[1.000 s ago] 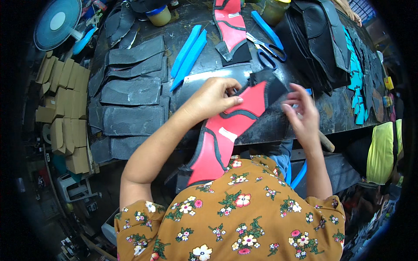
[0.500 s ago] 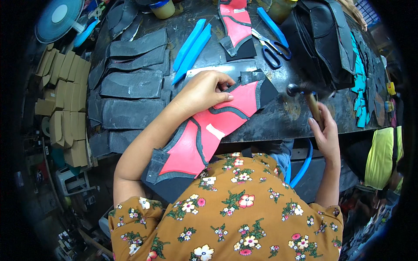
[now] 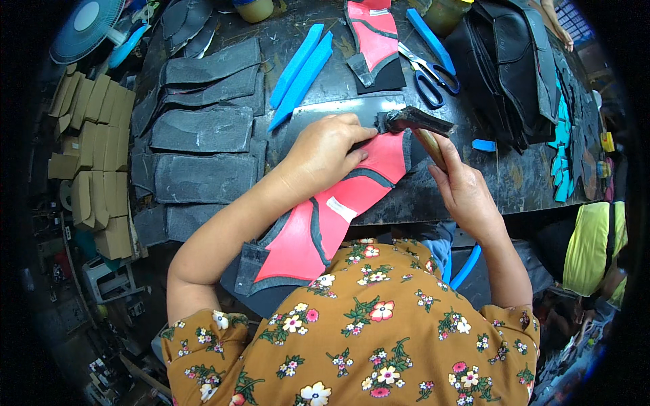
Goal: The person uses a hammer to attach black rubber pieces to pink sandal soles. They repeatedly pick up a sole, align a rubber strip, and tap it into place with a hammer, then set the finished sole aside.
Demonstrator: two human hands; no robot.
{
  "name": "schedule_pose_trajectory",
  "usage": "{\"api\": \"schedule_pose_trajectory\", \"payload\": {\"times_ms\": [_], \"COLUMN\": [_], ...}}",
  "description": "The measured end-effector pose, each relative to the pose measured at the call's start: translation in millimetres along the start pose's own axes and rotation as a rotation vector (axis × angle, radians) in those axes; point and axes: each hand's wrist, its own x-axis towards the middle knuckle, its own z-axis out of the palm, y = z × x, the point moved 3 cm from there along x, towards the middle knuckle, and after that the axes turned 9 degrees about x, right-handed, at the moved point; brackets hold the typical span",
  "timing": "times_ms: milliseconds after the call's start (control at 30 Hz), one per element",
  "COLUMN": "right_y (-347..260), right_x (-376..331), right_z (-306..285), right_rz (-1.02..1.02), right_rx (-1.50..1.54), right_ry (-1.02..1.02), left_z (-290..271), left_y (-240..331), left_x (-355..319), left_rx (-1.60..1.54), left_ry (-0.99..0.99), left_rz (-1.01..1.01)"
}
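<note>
A long coral-pink and grey shoe upper piece [image 3: 318, 223] lies across the front edge of the dark worktable [image 3: 433, 196] and hangs toward my lap. My left hand [image 3: 325, 152] presses flat on its far end. My right hand [image 3: 464, 186] grips the wooden handle of a small hammer [image 3: 413, 122]. The hammer's dark metal head rests on the grey edge of the piece, just right of my left fingers.
Stacks of grey cut pieces [image 3: 200, 128] lie to the left. Behind my hands are blue foam strips [image 3: 301, 71], another pink upper [image 3: 374, 34] and blue-handled scissors [image 3: 430, 74]. Black leather pieces [image 3: 508, 68] pile up at the right. Cardboard boxes [image 3: 91, 162] stand left of the table.
My right hand took the hammer from the right side of the table and brought it down onto the far end of the pink piece. My left hand stayed pressed on the piece.
</note>
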Motion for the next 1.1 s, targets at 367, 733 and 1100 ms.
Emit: {"api": "schedule_pose_trajectory", "payload": {"times_ms": [367, 733, 1100], "right_y": [-13, -15, -29], "right_x": [6, -1, 1], "right_z": [1, 19, 12], "right_rz": [-0.186, -0.109, -0.168], "right_rx": [-0.024, -0.104, 0.012], "right_ry": [0.049, 0.039, 0.048], "left_z": [0, -8, -10], "left_y": [23, -3, 4], "left_x": [-4, -10, -23], "left_rx": [0.361, 0.007, 0.186], "left_ry": [-0.031, -0.038, 0.011], "left_rz": [0.088, -0.033, 0.078]}}
